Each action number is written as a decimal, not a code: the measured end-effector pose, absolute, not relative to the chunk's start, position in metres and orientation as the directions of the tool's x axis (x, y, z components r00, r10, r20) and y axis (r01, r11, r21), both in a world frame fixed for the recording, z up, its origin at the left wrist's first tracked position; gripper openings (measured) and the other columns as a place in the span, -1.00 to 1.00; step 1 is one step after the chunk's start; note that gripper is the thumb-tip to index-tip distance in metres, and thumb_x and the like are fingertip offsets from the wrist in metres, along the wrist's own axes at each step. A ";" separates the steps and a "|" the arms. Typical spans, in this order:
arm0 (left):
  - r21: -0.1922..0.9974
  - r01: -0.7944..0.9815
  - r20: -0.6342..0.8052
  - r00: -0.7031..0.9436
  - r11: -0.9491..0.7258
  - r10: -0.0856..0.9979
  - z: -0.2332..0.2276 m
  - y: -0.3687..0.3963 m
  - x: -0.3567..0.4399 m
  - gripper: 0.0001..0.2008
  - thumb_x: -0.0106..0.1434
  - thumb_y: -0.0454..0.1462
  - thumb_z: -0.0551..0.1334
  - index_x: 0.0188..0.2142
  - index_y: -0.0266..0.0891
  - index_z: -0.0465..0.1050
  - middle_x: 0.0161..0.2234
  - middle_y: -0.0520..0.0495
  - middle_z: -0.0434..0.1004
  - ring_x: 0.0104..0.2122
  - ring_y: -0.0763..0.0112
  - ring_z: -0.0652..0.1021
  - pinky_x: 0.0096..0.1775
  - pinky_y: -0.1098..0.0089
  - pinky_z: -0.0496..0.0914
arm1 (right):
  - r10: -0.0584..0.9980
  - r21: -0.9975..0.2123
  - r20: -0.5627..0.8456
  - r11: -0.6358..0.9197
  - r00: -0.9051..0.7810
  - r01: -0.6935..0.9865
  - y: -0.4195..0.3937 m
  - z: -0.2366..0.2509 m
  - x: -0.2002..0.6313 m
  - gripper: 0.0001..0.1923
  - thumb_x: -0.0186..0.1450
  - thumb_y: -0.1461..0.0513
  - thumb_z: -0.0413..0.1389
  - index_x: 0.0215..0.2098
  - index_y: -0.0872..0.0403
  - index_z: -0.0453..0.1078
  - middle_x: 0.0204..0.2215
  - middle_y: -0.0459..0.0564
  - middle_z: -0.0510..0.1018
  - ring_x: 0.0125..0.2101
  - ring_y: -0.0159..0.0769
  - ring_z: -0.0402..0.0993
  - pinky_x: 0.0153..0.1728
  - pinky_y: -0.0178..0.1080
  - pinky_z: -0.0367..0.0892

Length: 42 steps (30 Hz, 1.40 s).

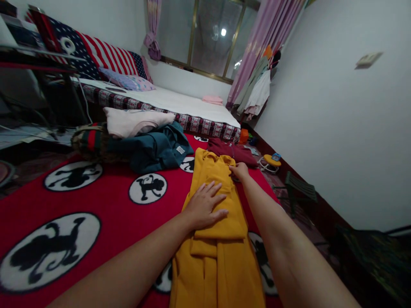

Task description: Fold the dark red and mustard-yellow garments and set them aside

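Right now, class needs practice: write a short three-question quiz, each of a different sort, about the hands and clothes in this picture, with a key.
1. True or false: the left hand lies flat on the yellow garment.
2. What does the right hand touch? A) pillow B) far end of the yellow garment C) stool
3. Fill in: the yellow garment lies on a ___ blanket with black-and-white figures.

Key: 1 true; 2 B; 3 red.
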<state>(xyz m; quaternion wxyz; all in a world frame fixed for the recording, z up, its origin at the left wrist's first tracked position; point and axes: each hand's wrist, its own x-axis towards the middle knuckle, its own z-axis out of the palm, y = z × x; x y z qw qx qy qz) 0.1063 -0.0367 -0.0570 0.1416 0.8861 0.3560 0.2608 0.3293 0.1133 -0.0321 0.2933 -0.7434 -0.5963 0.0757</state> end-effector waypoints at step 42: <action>0.623 0.286 0.236 0.819 -0.728 0.523 -0.058 -0.060 0.026 -0.43 0.22 -0.52 0.05 0.18 -0.11 0.34 0.34 -0.14 0.07 0.32 0.20 0.13 0.28 0.09 0.07 | 0.745 -0.260 0.320 0.663 -0.585 0.702 -0.161 -0.050 0.357 -0.36 0.33 0.37 -0.03 0.33 -0.08 0.03 0.33 0.11 0.06 0.29 -0.17 0.06 0.20 -0.03 0.21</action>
